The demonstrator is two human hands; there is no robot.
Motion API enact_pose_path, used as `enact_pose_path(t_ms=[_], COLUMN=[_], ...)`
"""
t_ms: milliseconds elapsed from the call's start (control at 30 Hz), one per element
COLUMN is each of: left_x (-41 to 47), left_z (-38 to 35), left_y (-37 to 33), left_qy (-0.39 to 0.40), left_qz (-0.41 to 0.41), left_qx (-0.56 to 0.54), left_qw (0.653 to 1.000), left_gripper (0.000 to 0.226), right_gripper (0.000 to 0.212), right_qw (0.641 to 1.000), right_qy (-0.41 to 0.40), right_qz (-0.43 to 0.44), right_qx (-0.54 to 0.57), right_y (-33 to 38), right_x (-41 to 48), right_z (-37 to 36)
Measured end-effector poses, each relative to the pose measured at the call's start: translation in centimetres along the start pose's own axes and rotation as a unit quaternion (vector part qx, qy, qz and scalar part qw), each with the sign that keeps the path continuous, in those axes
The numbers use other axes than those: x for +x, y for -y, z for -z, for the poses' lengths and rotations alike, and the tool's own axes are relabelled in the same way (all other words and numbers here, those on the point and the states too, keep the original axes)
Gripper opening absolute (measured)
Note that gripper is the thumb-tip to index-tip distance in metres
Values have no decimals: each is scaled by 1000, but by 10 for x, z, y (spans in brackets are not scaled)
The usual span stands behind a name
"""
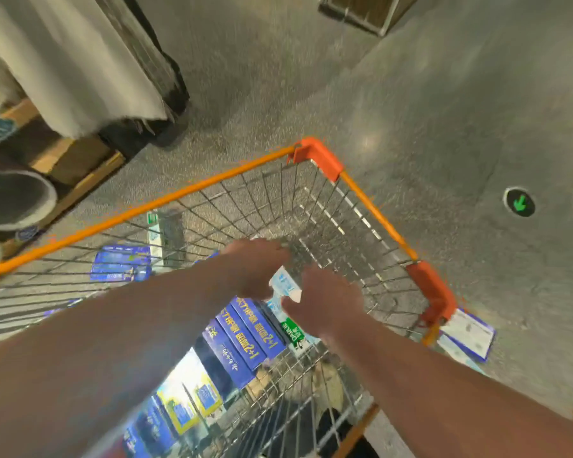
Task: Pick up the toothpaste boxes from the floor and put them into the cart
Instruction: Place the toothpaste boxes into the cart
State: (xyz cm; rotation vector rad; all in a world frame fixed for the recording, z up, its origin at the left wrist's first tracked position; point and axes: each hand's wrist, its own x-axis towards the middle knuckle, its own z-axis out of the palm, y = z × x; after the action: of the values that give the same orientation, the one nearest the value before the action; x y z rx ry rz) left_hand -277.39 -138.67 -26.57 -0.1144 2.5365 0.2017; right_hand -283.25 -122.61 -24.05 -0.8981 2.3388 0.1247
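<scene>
Both my arms reach into a wire cart with an orange rim [192,190]. My left hand [255,269] and my right hand [325,302] hold a white-and-light-blue toothpaste box [283,284] between them, above the stack in the cart. Several dark blue boxes with yellow print [245,335] lie side by side in the cart, with a green-and-white box [293,332] beside them and blue-and-yellow boxes [186,395] nearer me. Outside the cart, blue boxes [121,262] and a white-green box [154,233] lie on the floor at left. A white-and-blue box [468,335] lies on the floor at right.
The grey speckled floor [411,110] carries a round green arrow marker [519,202]. A wooden pallet display with pale fabric [63,61] and rolled goods [14,200] stands at the left. Another wooden stand [364,11] is at the far top.
</scene>
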Motion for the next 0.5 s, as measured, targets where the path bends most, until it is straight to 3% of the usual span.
enact_pose_path(t_ms=[233, 333, 500], left_x=[-79, -104, -141], left_z=[120, 175, 244], left_y=[-53, -88, -167], left_qy=[-61, -81, -135], left_qz=[-5, -19, -35], left_qx=[-8, 24, 50], left_qw=[998, 996, 989], left_gripper=[61, 69, 72], right_gripper=[58, 48, 68], right_qw=[996, 995, 984], right_qy=[-85, -90, -175], right_qz=[-31, -34, -33], right_qx=[25, 36, 10], right_y=[-21, -45, -96], right_x=[-118, -161, -255], right_z=[100, 141, 185])
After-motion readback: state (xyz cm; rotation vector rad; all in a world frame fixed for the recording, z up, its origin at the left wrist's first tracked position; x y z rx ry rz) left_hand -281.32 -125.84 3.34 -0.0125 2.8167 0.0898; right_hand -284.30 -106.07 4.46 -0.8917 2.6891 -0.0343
